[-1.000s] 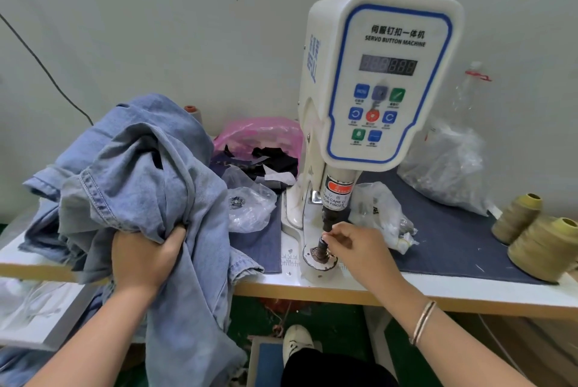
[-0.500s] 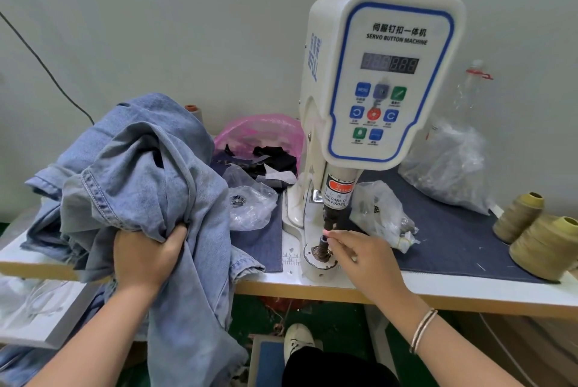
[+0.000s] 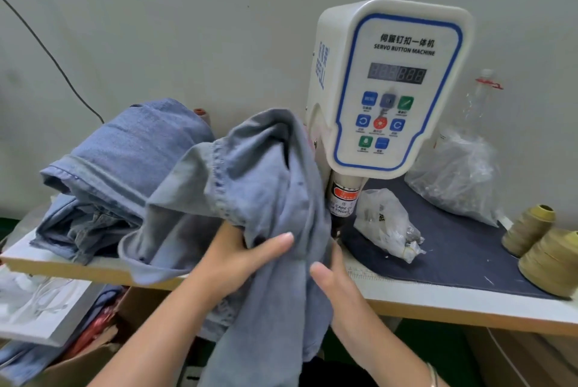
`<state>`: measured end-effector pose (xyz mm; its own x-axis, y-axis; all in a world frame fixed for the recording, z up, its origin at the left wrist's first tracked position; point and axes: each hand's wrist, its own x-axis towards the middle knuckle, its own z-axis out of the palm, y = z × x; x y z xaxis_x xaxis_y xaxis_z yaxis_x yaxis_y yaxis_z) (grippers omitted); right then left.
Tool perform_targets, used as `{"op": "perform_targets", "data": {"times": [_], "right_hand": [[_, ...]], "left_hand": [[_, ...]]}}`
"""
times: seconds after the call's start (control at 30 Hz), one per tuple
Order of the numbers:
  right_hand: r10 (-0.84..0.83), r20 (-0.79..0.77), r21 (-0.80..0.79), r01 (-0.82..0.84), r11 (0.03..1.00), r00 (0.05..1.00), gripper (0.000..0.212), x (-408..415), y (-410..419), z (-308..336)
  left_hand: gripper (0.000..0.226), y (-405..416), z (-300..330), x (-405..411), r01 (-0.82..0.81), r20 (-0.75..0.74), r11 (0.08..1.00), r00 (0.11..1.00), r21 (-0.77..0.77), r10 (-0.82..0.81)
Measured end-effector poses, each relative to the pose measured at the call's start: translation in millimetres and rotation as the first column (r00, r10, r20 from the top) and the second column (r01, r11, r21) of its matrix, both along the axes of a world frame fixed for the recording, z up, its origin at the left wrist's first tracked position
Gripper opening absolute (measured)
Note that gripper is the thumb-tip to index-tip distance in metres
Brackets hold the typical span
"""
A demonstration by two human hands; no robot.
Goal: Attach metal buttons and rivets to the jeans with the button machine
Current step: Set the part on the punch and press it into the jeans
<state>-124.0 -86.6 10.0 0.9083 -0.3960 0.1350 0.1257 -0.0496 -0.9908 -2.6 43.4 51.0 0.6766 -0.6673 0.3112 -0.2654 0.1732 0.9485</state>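
Beside one button machine point(image 3: 387, 86), two hands point(image 3: 240, 256) gripping one jeans point(image 3: 266, 186), two thread cones point(image 3: 528, 228)

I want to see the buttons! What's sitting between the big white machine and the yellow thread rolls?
In the head view, a small clear plastic bag lies on the dark mat between button machine and thread cones.
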Motion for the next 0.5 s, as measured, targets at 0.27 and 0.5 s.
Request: {"op": "perform_targets", "data": {"times": [0.27,0.5], "right_hand": [[-0.130,-0.055,0.421,0.141,0.896,0.990,0.048,14,-18,20],[-0.004,0.143,0.734,-0.103,0.671,0.990,0.024,18,-20,18]], "left_hand": [[0.067,24,10,13,0.324,-0.528,0.887,0.716,-0.329,-0.457],[0.085,67,-27,36,0.156,-0.698,0.980,0.688,-0.124,-0.198]]}}
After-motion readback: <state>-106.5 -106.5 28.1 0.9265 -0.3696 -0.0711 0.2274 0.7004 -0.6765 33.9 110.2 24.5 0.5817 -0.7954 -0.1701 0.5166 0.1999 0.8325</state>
